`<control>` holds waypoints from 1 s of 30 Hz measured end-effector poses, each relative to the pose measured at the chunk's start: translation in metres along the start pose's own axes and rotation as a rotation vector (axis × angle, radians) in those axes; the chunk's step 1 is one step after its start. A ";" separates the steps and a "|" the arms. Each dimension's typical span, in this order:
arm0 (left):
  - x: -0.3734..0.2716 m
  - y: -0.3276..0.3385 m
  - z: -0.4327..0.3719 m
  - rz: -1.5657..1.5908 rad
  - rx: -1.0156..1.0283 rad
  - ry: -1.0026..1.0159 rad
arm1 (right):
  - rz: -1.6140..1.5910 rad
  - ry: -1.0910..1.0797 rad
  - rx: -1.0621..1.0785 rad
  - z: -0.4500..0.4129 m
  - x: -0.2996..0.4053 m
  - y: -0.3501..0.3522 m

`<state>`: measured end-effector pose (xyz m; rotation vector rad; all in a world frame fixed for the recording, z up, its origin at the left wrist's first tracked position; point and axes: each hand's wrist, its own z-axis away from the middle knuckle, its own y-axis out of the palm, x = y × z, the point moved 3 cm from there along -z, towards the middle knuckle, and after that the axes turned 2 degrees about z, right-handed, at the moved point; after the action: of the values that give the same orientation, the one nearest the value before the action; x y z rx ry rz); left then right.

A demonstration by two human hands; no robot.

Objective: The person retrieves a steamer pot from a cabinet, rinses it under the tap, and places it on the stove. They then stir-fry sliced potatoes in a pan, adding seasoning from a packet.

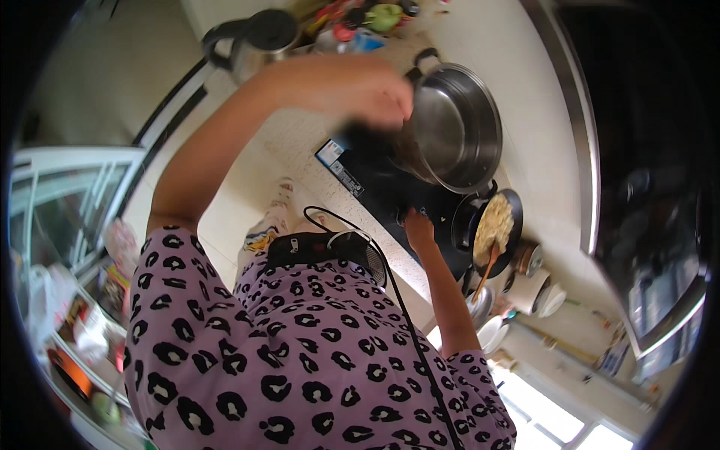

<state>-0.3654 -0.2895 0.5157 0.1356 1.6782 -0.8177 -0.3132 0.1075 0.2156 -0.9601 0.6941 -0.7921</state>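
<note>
My left hand (385, 101), blurred, reaches across beside the near rim of a large stainless steel pot (447, 126) with black handles. Its fingers are closed on a dark, blurred object (365, 135) too unclear to name. The pot stands at the back of a black glass cooktop (388, 191); its inside looks bare. At the cooktop's front, the fingers of my right hand (419, 228) are closed on a control knob (402, 216). Behind that hand, a black frying pan (514, 214) holds a pale yellow, lumpy food (495, 225), with a wooden spatula (489, 270) resting in it.
An electric kettle (264, 36) stands beyond my left forearm, near coloured packages (343, 34). Jars and a white container (529, 289) are past the frying pan. A range hood (585, 140) overhangs the far side. A black cable (402, 309) runs down my front.
</note>
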 end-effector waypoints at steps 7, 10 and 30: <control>0.107 0.115 0.151 0.255 -0.424 -0.466 | -0.079 -0.042 0.193 0.004 0.002 -0.020; 0.131 0.158 0.185 0.511 -0.542 -0.681 | -0.174 0.000 0.221 0.010 -0.008 -0.014; 0.240 0.348 0.268 -0.016 -0.328 -1.257 | -0.848 0.659 0.669 -0.012 -0.054 0.038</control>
<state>-0.0418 -0.2649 0.1347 -0.5284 0.5827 -0.4306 -0.3418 0.1604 0.1853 -0.3203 0.4860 -1.9976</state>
